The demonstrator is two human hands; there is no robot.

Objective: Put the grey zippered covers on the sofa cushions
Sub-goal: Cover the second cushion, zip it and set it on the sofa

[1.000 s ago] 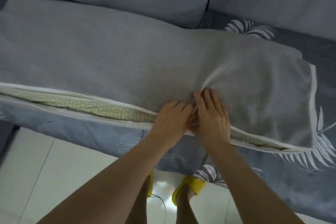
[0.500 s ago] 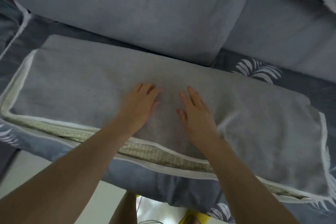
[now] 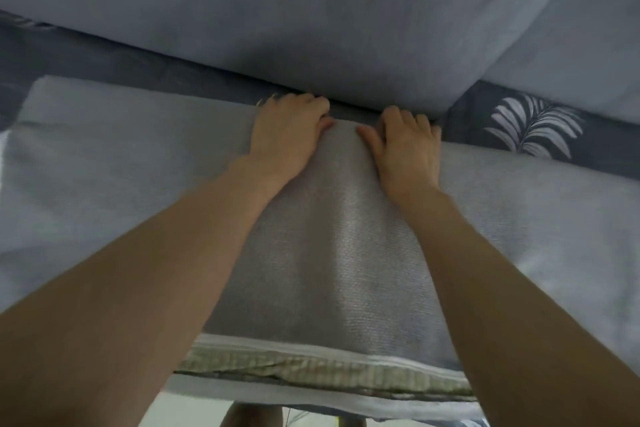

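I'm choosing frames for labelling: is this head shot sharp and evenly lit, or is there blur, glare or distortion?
Head view: soft throughout, fingers of the left hand and right hand smeared at the far edge of the grey cover. Head view: dim, flat light, no hard shadows, a pale sheen on the cover between the forearms. Head view: wide-angle bending bows the lower edge of the back cushion.

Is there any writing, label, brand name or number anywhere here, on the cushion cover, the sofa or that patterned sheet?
None: no word, label, brand or number can be read.
Grey cover: plain fabric, no tag in view.
Back cushions: plain.
Dark sheet: only a white leaf print, no letters.
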